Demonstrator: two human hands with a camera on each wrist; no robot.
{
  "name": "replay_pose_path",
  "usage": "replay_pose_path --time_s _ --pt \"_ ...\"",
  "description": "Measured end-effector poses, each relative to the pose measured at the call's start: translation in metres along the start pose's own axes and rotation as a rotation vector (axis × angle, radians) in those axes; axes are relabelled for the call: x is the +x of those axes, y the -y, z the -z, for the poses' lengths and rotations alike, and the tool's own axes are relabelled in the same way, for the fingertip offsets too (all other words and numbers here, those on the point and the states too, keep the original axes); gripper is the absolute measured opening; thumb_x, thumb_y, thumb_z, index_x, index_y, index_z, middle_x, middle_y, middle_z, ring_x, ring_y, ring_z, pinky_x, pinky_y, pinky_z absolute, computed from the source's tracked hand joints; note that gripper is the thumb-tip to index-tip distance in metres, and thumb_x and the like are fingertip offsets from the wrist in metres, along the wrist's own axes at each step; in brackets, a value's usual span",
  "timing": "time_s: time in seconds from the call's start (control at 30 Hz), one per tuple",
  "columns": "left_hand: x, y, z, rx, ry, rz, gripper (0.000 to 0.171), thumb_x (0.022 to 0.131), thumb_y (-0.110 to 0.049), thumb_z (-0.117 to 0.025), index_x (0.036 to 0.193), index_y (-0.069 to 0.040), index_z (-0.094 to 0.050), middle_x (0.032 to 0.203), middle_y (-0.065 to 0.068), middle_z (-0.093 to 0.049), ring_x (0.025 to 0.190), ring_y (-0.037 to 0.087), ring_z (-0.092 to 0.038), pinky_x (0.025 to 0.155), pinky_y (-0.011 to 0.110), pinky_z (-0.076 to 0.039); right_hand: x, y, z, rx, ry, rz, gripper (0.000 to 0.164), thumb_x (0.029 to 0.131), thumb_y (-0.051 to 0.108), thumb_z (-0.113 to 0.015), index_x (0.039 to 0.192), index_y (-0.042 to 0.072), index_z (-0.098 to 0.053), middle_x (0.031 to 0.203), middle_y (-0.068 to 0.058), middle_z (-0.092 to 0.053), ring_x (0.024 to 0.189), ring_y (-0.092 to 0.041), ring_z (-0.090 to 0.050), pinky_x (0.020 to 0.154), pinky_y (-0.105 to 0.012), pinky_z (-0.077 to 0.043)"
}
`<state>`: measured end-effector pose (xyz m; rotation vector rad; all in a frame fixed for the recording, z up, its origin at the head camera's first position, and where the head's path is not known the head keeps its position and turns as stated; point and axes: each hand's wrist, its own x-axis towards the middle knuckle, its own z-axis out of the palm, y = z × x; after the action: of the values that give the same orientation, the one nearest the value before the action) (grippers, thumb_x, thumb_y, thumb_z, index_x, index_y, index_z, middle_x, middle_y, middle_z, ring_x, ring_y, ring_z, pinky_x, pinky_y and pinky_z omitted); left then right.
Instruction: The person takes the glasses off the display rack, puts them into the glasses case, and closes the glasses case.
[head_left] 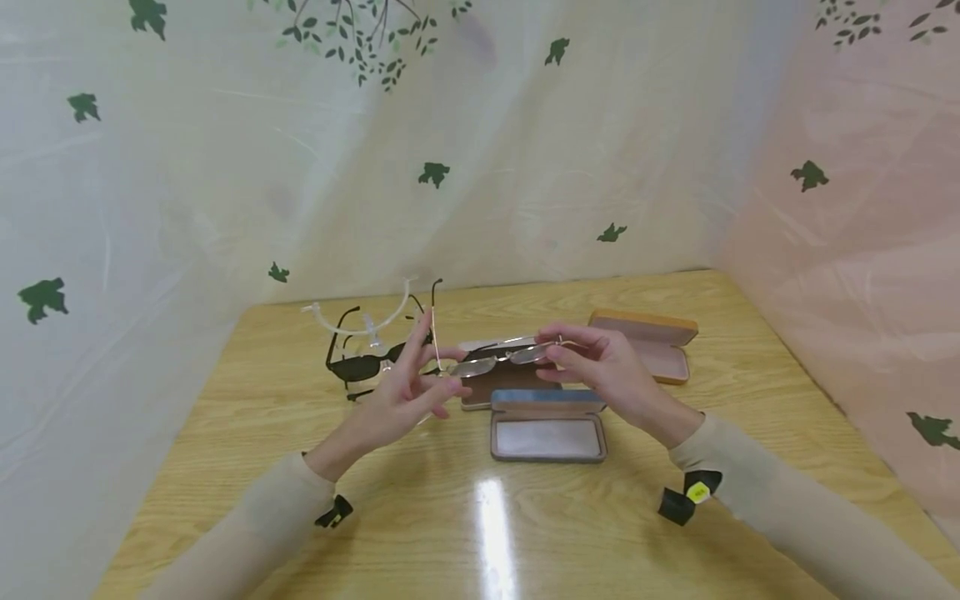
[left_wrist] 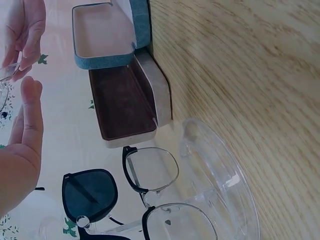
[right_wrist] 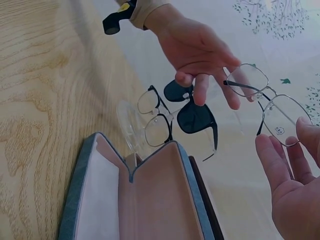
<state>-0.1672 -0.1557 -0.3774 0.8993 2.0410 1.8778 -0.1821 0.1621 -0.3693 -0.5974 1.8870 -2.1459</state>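
Observation:
A pair of thin metal-rimmed eyeglasses [head_left: 474,367] is held in the air above the cases. My right hand [head_left: 603,371] pinches its right lens edge between thumb and fingers, as the right wrist view also shows. At the other end is my left hand [head_left: 397,398], its fingers spread and fairly straight beside the left lens and temple arm. In the right wrist view its fingertips [right_wrist: 232,60] overlap the rim; whether they press on it is unclear. Below the right hand, a blue glasses case [head_left: 548,400] stands with its lid raised on the table.
Dark sunglasses [head_left: 356,367] and other black-and-metal glasses [left_wrist: 131,175] hang on a clear plastic stand [left_wrist: 230,175] at the left. Behind the blue case is an open beige case [left_wrist: 162,97] with a dark lining. An orange-lidded case [head_left: 648,322] lies open at the back right.

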Motion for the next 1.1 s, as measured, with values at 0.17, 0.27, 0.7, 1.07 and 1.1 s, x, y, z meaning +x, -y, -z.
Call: replay_pose_path --time_s 0.17,0.27,0.7,1.07,1.1 --pt "0.0006 -0.0023 -0.0006 0.002 0.0 -0.006 0.095 0.105 -0.006 -0.055 0.158 -0.046 0.013 0.147 0.019 -0.045 0.104 0.038 -0.069 0.072 0.047 -0.061 0.0004 0.0019 -0.0012 0.003 0.0 -0.003 0.033 0.1 0.005 -0.064 0.132 -0.004 -0.061 0.131 -0.02 -0.06 0.109 -0.027 -0.067 0.091 -0.048 -0.055" --pt "0.0009 -0.0042 -0.0014 0.004 -0.003 0.0 0.094 0.105 -0.008 -0.055 0.157 -0.045 0.014 0.147 0.019 -0.045 0.104 0.045 -0.067 0.072 0.047 -0.061 0.0009 0.0032 -0.0022 0.015 0.001 0.0 0.033 0.1 0.005 -0.064 0.132 -0.003 -0.061 0.131 -0.021 -0.059 0.11 -0.028 -0.066 0.091 -0.047 -0.056" --pt "0.0011 -0.0065 -0.0022 0.036 0.014 0.01 0.084 0.108 -0.015 -0.05 0.159 -0.043 0.011 0.148 0.017 -0.042 0.104 0.042 -0.069 0.073 0.053 -0.06 0.0011 0.0034 -0.0058 0.038 0.01 -0.001 0.031 0.1 0.004 -0.064 0.131 -0.002 -0.063 0.129 -0.018 -0.062 0.109 -0.026 -0.067 0.09 -0.047 -0.056" --pt "0.0017 -0.0056 -0.0054 0.129 0.054 -0.017 0.06 0.111 -0.015 -0.041 0.163 -0.03 -0.016 0.129 0.018 -0.048 0.099 0.026 -0.073 0.068 0.049 -0.061 -0.0007 0.0038 -0.0051 0.002 0.037 -0.02 0.038 0.1 0.006 -0.064 0.135 -0.006 -0.057 0.146 -0.015 -0.048 0.11 -0.029 -0.067 0.089 -0.048 -0.056" --pt "0.0014 -0.0056 -0.0057 0.127 0.057 -0.013 0.056 0.111 -0.015 -0.04 0.162 -0.028 -0.02 0.124 0.019 -0.051 0.099 0.027 -0.073 0.069 0.049 -0.061 -0.001 0.0039 -0.0051 0.002 0.037 -0.021 0.036 0.1 0.006 -0.064 0.135 -0.005 -0.059 0.15 -0.012 -0.044 0.11 -0.029 -0.067 0.089 -0.048 -0.057"
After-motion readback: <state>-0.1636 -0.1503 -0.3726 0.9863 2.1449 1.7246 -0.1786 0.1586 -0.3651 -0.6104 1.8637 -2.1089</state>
